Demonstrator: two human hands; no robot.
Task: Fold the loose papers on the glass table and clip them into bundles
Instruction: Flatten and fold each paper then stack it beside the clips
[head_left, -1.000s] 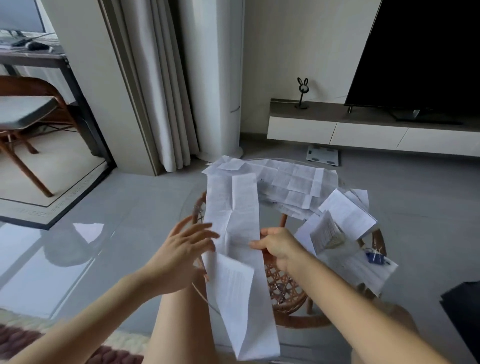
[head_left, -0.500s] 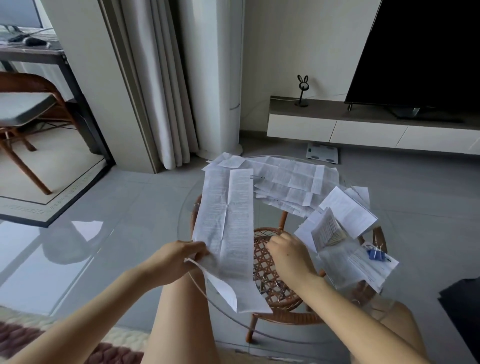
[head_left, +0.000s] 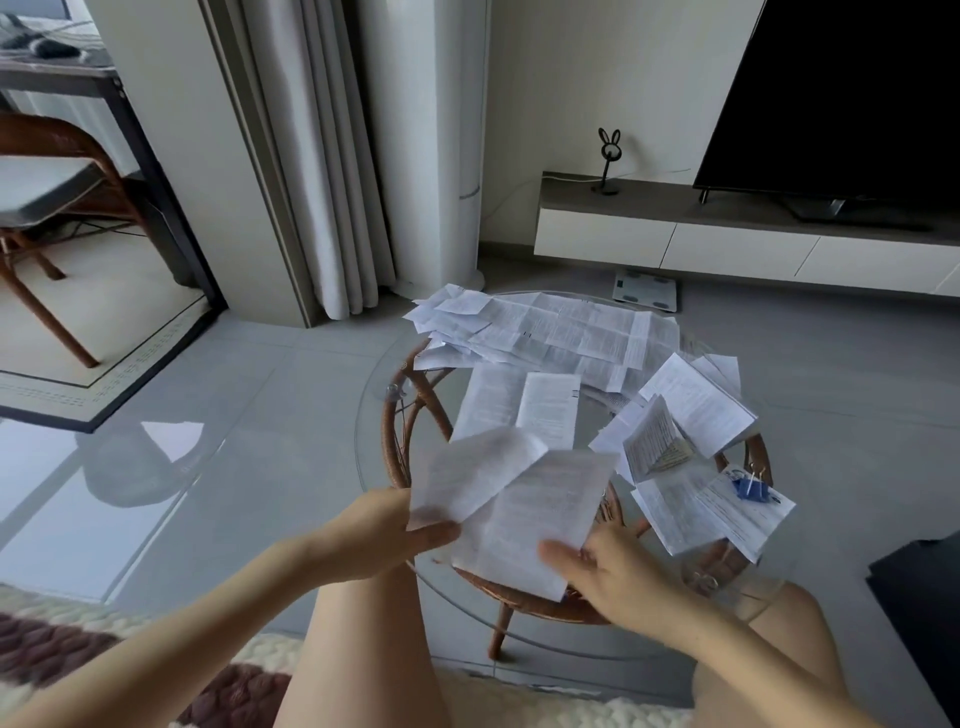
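A long printed paper strip lies across the round glass table, its near end bent up and over. My left hand pinches the folded-over flap at its left edge. My right hand grips the strip's lower right corner, thumb on top. A heap of loose papers covers the far side of the table. Folded sheets lie to the right, and a blue binder clip sits on a folded bundle near the right rim.
A rattan base shows under the glass. My bare knees are below the table's near edge. A TV stand with a black screen is at the back right, curtains at the back, a chair and desk at the far left.
The strip, held up in the air a second ago, has come down onto the table. My left hand has lifted its near end and turned it over toward the far side.
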